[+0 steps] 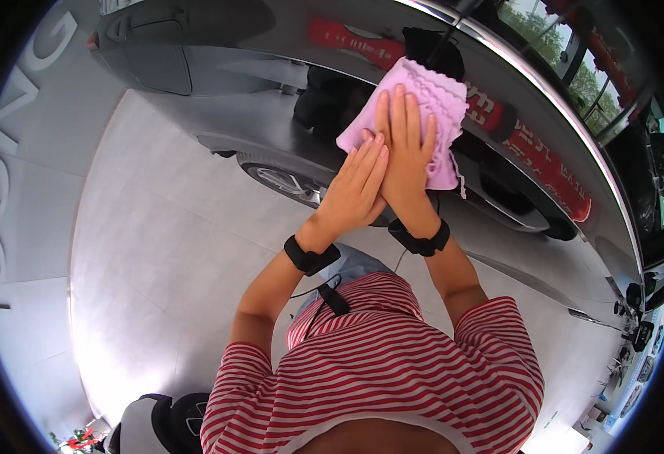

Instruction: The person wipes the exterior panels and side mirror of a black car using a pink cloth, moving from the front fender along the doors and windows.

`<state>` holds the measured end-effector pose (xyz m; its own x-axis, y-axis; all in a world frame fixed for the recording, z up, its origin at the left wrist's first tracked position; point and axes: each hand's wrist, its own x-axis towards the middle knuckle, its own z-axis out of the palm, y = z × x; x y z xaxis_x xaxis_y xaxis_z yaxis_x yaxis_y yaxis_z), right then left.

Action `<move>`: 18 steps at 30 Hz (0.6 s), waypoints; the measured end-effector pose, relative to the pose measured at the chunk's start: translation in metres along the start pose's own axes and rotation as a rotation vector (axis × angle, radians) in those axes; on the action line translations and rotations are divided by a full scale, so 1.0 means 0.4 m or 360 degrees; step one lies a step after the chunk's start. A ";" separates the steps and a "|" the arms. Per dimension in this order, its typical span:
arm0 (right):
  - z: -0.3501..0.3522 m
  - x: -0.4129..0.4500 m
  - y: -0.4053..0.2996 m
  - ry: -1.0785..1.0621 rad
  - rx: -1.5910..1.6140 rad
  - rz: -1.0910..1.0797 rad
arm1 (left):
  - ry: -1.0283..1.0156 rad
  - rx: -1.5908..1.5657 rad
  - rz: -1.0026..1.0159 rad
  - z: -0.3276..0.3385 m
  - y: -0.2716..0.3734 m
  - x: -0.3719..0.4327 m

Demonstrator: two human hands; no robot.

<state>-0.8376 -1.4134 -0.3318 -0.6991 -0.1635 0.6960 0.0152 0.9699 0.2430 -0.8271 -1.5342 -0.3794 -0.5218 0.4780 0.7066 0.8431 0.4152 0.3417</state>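
Note:
A pink cloth [360,126] with ruffled edges lies against the dark glossy side panel of a car [252,105]. My right hand [403,142] is spread flat on the cloth and holds it to the panel. My left hand [357,184] lies close against the right one, its fingers straight and nearly together. Its fingertips overlap the base of the right hand near the cloth's lower left edge. A loose white string [462,180] hangs from the cloth's right side. Where the cloth covers the panel, the surface is hidden.
Below the panel is a car wheel [281,180]. A curved chrome trim strip [536,68] runs under the windows. Pale tiled floor [156,227] spreads to the left, towards a wall with raised letters [2,170]. A black-and-white object [156,423] stands at the lower left.

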 end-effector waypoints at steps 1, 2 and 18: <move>0.025 0.012 -0.037 0.0098 0.0056 0.0057 | 0.0008 0.0016 0.0068 -0.016 -0.034 -0.004; 0.044 0.014 -0.067 0.0106 0.0059 0.0073 | -0.0003 0.0037 0.0116 -0.032 -0.070 -0.009; 0.036 0.334 -0.236 0.0278 0.0284 0.0561 | -0.0101 -0.0141 0.0262 -0.280 -0.373 0.196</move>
<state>-0.9427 -1.5242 -0.2716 -0.5414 0.1702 0.8234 0.0969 0.9854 -0.1400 -0.9790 -1.6455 -0.3055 -0.3808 0.5830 0.7177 0.9244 0.2589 0.2801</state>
